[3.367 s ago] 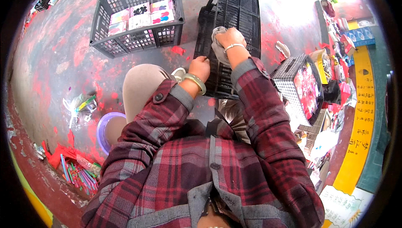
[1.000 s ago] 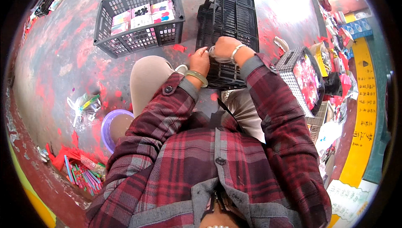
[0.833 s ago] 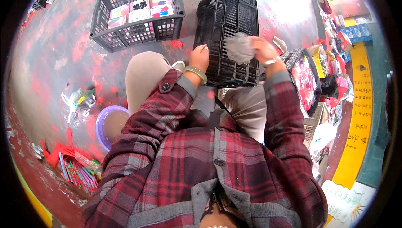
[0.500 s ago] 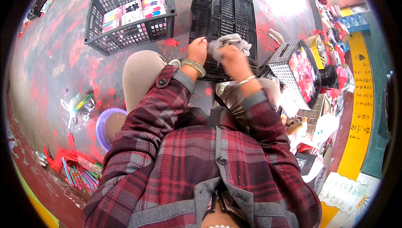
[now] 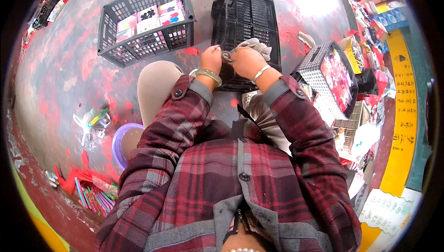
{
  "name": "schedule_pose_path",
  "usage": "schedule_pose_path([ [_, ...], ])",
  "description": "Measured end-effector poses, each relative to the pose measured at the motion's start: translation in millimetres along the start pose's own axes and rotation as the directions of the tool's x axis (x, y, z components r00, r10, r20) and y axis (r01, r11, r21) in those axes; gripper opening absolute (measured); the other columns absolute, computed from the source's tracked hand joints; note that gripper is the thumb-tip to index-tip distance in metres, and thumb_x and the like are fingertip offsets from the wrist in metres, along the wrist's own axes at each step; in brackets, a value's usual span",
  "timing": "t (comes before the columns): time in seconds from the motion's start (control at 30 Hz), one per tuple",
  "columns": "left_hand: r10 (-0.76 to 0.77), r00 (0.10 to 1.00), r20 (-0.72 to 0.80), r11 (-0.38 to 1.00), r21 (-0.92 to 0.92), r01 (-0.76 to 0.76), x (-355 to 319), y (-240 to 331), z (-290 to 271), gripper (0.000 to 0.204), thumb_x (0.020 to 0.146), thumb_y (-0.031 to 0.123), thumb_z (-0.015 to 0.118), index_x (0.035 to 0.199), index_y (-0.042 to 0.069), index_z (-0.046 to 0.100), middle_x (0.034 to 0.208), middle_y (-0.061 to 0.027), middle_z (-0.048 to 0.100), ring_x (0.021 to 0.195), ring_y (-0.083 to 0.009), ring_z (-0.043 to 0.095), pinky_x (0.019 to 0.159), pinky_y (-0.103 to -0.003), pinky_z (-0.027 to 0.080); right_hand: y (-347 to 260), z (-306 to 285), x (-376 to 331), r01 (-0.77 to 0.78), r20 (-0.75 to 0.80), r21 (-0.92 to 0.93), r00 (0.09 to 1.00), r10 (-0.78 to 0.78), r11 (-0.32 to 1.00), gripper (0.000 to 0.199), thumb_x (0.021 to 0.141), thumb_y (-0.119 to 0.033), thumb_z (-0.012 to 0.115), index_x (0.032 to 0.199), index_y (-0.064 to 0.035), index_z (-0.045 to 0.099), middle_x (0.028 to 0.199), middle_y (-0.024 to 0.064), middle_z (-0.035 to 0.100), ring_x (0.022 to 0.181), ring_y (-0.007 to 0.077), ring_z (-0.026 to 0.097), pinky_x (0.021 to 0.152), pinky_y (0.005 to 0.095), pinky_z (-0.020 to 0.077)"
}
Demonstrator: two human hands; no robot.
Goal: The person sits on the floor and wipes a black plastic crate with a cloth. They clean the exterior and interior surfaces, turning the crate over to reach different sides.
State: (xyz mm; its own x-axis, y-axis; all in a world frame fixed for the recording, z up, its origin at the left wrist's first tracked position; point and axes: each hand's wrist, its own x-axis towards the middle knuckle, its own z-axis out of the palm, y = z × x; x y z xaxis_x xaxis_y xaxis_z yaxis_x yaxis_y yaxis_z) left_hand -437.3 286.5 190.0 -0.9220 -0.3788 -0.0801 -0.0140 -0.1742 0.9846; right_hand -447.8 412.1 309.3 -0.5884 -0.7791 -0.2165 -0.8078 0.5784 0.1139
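A crumpled grey cloth is gripped in my right hand, its folds showing beyond and to the left of the fingers. Beneath it stands a black slatted plastic crate, right in front of my knees. My left hand is closed at the crate's near left edge, a little apart from the cloth. Whatever its fingers pinch, if anything, is hidden. A jade-coloured bangle circles the left wrist and a silver one the right.
Flat colourful packs lie in a grey basket at the far left. By my left leg are a purple-rimmed tub, a plastic bag and several coloured sticks. On the right, a checkered box stands among piled goods.
My right hand has moved left and nearer with the grey cloth, closer to the left hand. The left hand has shifted slightly left along the crate's edge. The view has moved a little.
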Motion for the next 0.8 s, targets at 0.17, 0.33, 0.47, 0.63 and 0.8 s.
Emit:
schedule_pose_path([
  [0.17, 0.000, 1.000, -0.010, 0.997, -0.080, -0.001, 1, -1, 0, 0.025, 0.087, 0.017, 0.054, 0.100, -0.002, 0.063, 0.075, -0.0076, 0.064, 0.067, -0.0118, 0.056, 0.064, -0.027, 0.045, 41, -5, -37, -0.157, 0.106, 0.455, 0.987, 0.122, 0.876, 0.017, 0.075, -0.015, 0.056, 0.080, -0.0025, 0.066, 0.078, 0.0090, 0.064, 0.074, 0.0214, 0.063, 0.069, 0.0326, 0.0494],
  [0.33, 0.009, 0.999, -0.045, 0.996, -0.086, -0.013, 4, -14, 3, 0.023, 0.088, 0.016, 0.054, 0.100, -0.002, 0.062, 0.072, -0.0018, 0.060, 0.065, -0.0079, 0.051, 0.062, -0.026, 0.044, 101, -30, -144, 0.181, 0.027, 0.943, 0.796, 0.605, -0.280, 0.027, 0.080, -0.011, 0.056, 0.103, 0.0029, 0.061, 0.097, 0.0087, 0.064, 0.089, 0.0175, 0.060, 0.082, 0.0304, 0.0471],
  [0.47, -0.089, 0.995, 0.033, 0.991, -0.101, 0.092, -2, 0, 2, 0.022, 0.089, 0.013, 0.051, 0.102, -0.001, 0.062, 0.085, -0.0024, 0.063, 0.074, -0.0089, 0.055, 0.071, -0.023, 0.044, 105, -46, -171, 0.216, -0.013, 0.961, 0.656, 0.754, -0.171, 0.034, 0.084, -0.019, 0.057, 0.108, 0.0048, 0.058, 0.102, 0.0109, 0.063, 0.094, 0.0178, 0.059, 0.085, 0.0301, 0.0457],
  [0.63, -0.011, 1.000, -0.003, 0.995, -0.101, 0.011, 2, -8, 4, 0.024, 0.086, 0.016, 0.054, 0.100, -0.002, 0.063, 0.076, -0.0048, 0.063, 0.066, -0.0111, 0.055, 0.064, -0.027, 0.045, 61, -17, -115, -0.362, -0.129, 0.733, 0.758, 0.640, 0.576, 0.021, 0.085, -0.020, 0.057, 0.095, -0.0038, 0.063, 0.087, 0.0153, 0.063, 0.078, 0.0135, 0.060, 0.070, 0.0283, 0.0460],
  [0.8, -0.016, 0.999, -0.031, 0.998, -0.060, 0.014, 1, -5, 4, 0.024, 0.086, 0.016, 0.054, 0.100, -0.001, 0.063, 0.078, -0.0078, 0.065, 0.069, -0.0131, 0.058, 0.066, -0.028, 0.046, 17, 4, -63, -0.601, 0.045, 0.680, 0.606, 0.794, 0.420, 0.028, 0.075, -0.034, 0.058, 0.074, -0.0081, 0.068, 0.075, 0.0205, 0.062, 0.074, 0.0359, 0.062, 0.066, 0.0407, 0.0494],
])
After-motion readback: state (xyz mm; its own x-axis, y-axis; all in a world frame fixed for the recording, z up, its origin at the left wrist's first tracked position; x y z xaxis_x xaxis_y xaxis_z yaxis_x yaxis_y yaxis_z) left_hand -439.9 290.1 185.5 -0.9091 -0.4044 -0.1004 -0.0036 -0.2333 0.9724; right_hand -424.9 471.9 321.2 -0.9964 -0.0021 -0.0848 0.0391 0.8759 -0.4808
